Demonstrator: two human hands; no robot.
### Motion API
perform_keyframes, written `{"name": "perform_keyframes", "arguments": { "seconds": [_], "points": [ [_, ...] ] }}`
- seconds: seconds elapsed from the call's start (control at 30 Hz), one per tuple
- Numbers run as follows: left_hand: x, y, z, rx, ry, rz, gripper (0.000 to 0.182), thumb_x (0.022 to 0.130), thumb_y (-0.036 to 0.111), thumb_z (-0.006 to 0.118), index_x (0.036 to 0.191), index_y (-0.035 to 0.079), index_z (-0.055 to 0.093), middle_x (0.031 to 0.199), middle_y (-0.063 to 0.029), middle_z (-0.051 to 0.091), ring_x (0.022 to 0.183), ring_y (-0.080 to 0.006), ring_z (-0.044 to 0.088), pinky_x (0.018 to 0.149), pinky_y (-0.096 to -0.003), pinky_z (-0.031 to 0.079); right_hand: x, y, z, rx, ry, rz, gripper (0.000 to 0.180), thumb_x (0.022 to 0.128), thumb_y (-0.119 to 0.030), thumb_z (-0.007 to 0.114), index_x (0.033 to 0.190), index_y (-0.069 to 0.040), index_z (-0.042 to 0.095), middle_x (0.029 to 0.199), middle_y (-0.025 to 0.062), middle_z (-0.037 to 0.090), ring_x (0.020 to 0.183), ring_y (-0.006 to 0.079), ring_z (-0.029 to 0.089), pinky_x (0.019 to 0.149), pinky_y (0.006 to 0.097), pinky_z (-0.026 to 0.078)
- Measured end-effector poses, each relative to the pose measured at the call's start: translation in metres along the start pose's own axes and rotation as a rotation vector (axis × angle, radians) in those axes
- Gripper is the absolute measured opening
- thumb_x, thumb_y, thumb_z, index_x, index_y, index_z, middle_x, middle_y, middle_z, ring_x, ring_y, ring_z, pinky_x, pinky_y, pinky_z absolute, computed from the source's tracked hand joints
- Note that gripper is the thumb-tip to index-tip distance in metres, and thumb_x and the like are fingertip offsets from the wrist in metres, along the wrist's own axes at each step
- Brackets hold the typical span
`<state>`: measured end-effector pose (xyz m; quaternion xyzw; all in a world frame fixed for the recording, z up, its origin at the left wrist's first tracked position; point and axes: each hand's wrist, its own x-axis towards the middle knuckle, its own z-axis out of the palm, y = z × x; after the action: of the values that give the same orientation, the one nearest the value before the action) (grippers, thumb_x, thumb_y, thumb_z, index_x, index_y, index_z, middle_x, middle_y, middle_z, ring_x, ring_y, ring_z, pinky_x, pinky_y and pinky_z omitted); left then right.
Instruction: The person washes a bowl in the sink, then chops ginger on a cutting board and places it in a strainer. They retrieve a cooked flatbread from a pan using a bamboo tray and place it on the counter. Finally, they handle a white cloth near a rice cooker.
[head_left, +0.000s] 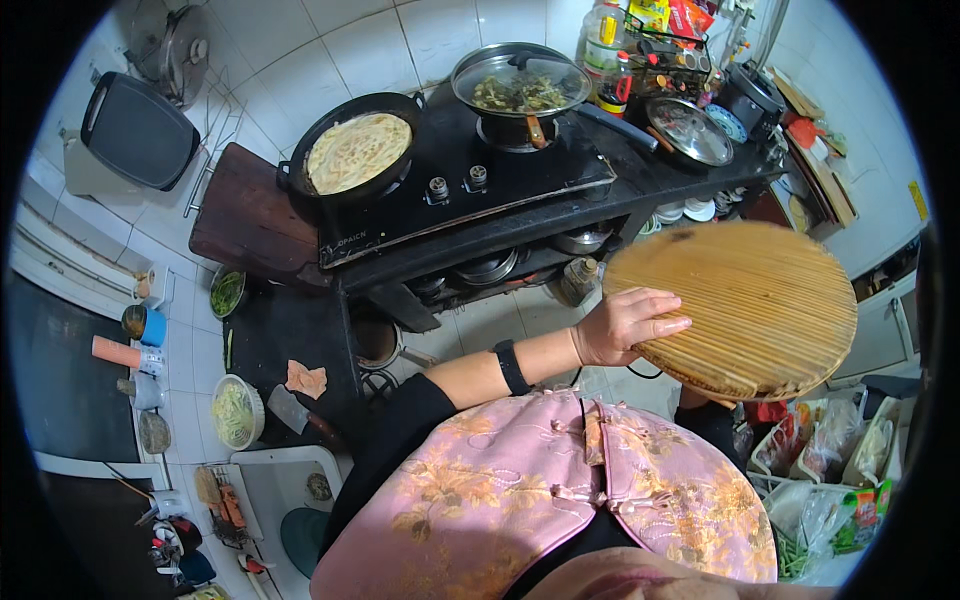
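A round board of ridged, straw-coloured stalks (739, 307), tilted, is held up in front of me on the right. My left hand (626, 326) grips its near left edge, fingers lying over the top face. Beneath the near rim, a sliver of my right hand (721, 403) shows by the dark sleeve; the rest is hidden by the board. On the stove, a flat round pancake (360, 154) lies in an uncovered black two-handled pan (300, 184). A pan with a glass lid (491, 73) sits on the other burner, with chopped greenish food (517, 94) visible through it.
A black gas stove (457, 214) stands against the tiled wall. A cleaver (289, 409), a white basket of shredded vegetable (240, 412) and a sink (259, 480) are at left. Oil bottles (604, 45) and a lidded pan (690, 131) stand at back right. Bagged food fills white bins (817, 480) at right.
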<state>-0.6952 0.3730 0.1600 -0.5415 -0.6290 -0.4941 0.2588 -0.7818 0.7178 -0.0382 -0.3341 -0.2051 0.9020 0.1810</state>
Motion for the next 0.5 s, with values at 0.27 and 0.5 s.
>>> {"name": "perform_keyframes", "arguments": {
  "seconds": [0.27, 0.5],
  "points": [
    [-0.012, -0.014, -0.043, -0.141, 0.343, -0.366, 0.036, 0.079, 0.003, 0.066, 0.114, 0.003, 0.059, 0.111, -0.0119, 0.065, 0.100, -0.0258, 0.063, 0.085, -0.0347, 0.050, -0.096, 0.004, 0.129, -0.225, -0.484, -0.502, 0.060, 0.094, -0.046, 0.043, 0.140, -0.009, 0.031, 0.143, 0.0086, 0.033, 0.127, 0.0291, 0.044, 0.092, 0.0483, 0.046],
    [-0.045, -0.019, -0.122, -0.783, 1.065, -0.649, 0.032, 0.088, 0.013, 0.064, 0.116, 0.000, 0.055, 0.112, -0.0106, 0.062, 0.100, -0.0215, 0.061, 0.087, -0.0325, 0.050, -0.180, 0.009, 0.157, -0.327, -0.776, -0.647, 0.043, 0.099, -0.020, 0.043, 0.138, -0.004, 0.036, 0.141, 0.0133, 0.039, 0.121, 0.0279, 0.050, 0.083, 0.0305, 0.053]
  ]
}}
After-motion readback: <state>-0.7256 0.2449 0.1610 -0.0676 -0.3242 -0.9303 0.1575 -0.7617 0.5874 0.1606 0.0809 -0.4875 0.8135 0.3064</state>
